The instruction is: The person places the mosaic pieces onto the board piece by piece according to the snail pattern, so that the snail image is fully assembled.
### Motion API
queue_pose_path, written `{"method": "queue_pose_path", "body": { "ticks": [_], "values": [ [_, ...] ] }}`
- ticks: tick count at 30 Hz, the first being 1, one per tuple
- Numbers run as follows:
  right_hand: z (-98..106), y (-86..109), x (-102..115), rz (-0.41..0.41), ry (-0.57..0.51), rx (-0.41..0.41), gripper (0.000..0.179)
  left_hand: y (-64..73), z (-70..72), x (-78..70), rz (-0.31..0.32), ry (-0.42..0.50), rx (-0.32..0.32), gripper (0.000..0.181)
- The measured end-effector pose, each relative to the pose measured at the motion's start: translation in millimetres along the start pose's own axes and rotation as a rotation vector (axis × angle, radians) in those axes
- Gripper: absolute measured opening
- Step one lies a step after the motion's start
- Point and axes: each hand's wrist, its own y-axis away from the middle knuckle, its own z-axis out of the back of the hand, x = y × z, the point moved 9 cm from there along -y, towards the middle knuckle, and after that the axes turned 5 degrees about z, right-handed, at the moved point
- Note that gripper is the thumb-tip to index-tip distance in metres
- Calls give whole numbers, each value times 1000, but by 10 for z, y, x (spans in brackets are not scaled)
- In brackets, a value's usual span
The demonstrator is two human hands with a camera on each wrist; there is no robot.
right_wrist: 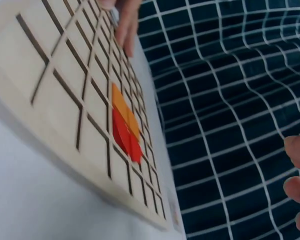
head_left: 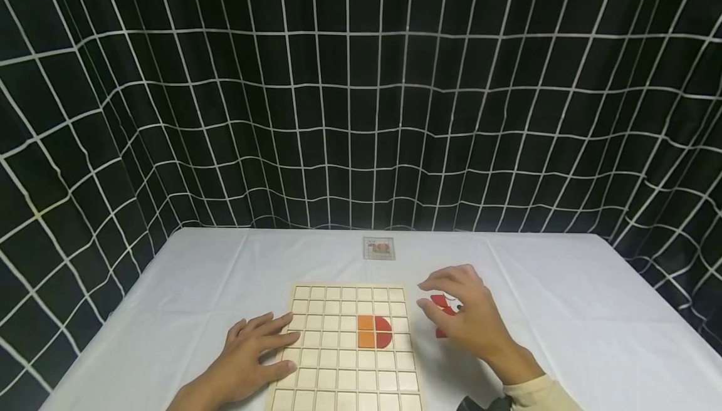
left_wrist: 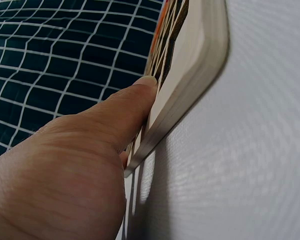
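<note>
A pale wooden grid board (head_left: 329, 358) lies flat on the white table. My left hand (head_left: 245, 358) rests on its left edge, fingers spread; in the left wrist view the thumb (left_wrist: 135, 92) touches the rim. Two orange square tiles (head_left: 366, 331) sit one above the other in the grid. Against their right side, two red quarter-round tiles (head_left: 384, 332) form a half circle. Just right of the board, my right hand (head_left: 470, 314) hovers with thumb and fingers apart, nothing between them. Beneath it lie several loose red pieces (head_left: 438, 300), partly hidden by the hand.
A small clear-looking card (head_left: 379, 249) with a gridded picture in orange lies behind the board, near the table's far edge. White cloth covers the table (head_left: 564, 311). Dark curtain with a white grid pattern (head_left: 361, 104) encloses the back and both sides.
</note>
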Motion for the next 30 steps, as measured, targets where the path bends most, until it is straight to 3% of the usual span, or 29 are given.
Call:
{"method": "queue_pose_path", "body": {
  "ticks": [11,21,30],
  "values": [
    [152,223,-281,-128,53,56,28,3,-14,0,-7,-2,3,58],
    [25,470,-455,-189,45,122,38,15,-22,-1,-15,-8,-9,56],
    [-83,582,-546,-221,17,201,30,5,-12,-7,-6,-7,1,58]
  ]
}}
